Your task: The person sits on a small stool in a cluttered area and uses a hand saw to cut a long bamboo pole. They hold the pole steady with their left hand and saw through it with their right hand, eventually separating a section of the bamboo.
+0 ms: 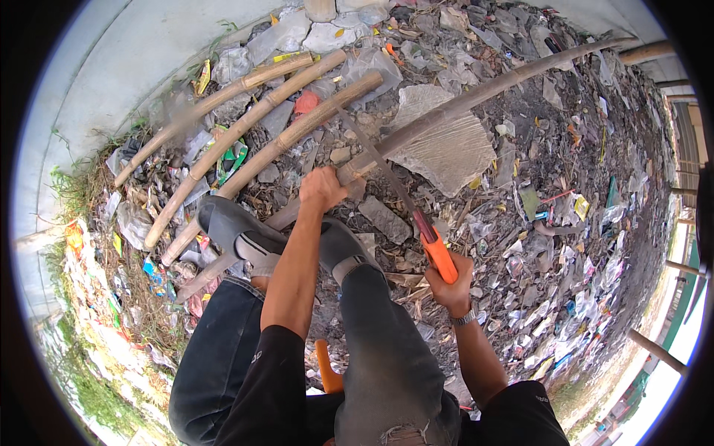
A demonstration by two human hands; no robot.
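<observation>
A long bamboo pole [513,83] runs slantwise from the lower left, under my boots, to the far right. My left hand [323,190] is closed around this pole just ahead of my boots. In my right hand [451,288] is a handsaw [440,255] with an orange handle. Its narrow blade lies across the pole a little right of my left hand; how deep it sits cannot be made out. My left boot [230,223] rests against the pole, and my right boot [348,253] stands close beside it.
Three shorter bamboo pieces [249,137] lie side by side at the left. A broken ridged slab [446,141] sits beneath the long pole. Plastic litter and stones cover the ground. A pale wall [134,67] bounds the far left. An orange curved object [327,368] shows near my waist.
</observation>
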